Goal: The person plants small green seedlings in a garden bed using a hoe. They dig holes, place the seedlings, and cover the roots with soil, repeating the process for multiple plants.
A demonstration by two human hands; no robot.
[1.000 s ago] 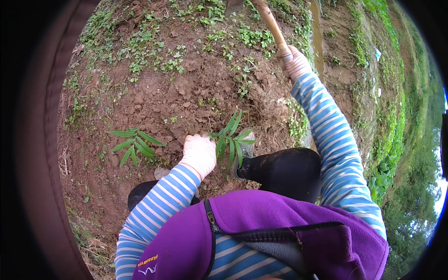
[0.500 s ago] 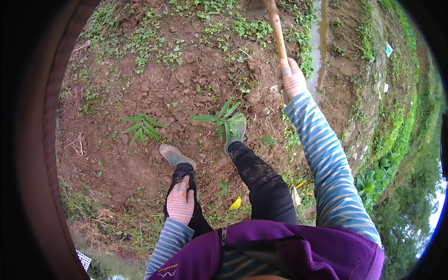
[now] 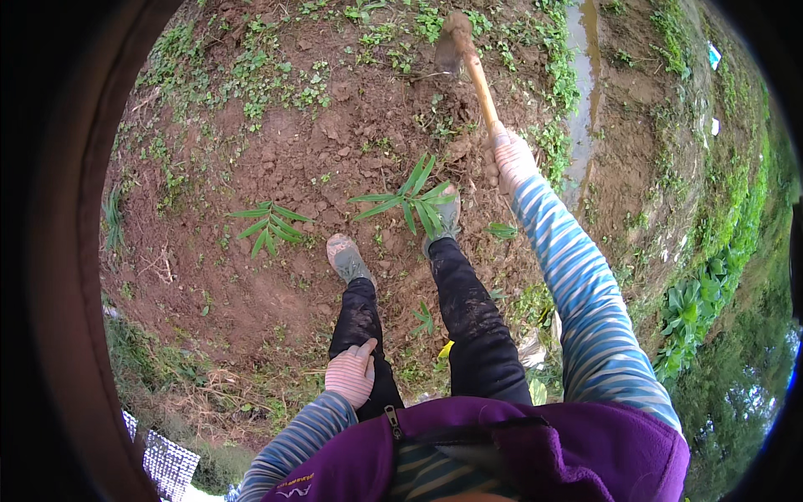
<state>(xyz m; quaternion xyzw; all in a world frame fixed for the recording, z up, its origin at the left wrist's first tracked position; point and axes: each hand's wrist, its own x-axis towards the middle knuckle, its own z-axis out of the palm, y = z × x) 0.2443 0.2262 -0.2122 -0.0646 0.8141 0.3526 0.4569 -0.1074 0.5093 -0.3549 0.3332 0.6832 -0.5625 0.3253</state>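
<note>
A hoe [image 3: 478, 84] with a pale wooden handle and a dirt-covered metal blade reaches out ahead of me. My right hand [image 3: 514, 161], in a pink striped glove, is wrapped round the handle's near part. The hoe head hangs over or on the soil near low weeds; I cannot tell whether the blade touches. Lower down, my left hand [image 3: 351, 374], gloved alike, lies against my left trouser leg [image 3: 360, 314] with its fingers stretched out and no tool in it.
Green leafy plants [image 3: 414, 197] stand by my right shoe [image 3: 443, 213]; another seedling [image 3: 269, 227] grows left of my left shoe [image 3: 347, 258]. Beyond the hoe, a muddy water channel [image 3: 583, 92] runs along the right. A yellow leaf [image 3: 446, 350] lies between my legs.
The hoe head has come down and closer, now fully in view. My right hand has lowered slightly. The left hand stays on the leg, and my left shoe appears shifted up and right.
</note>
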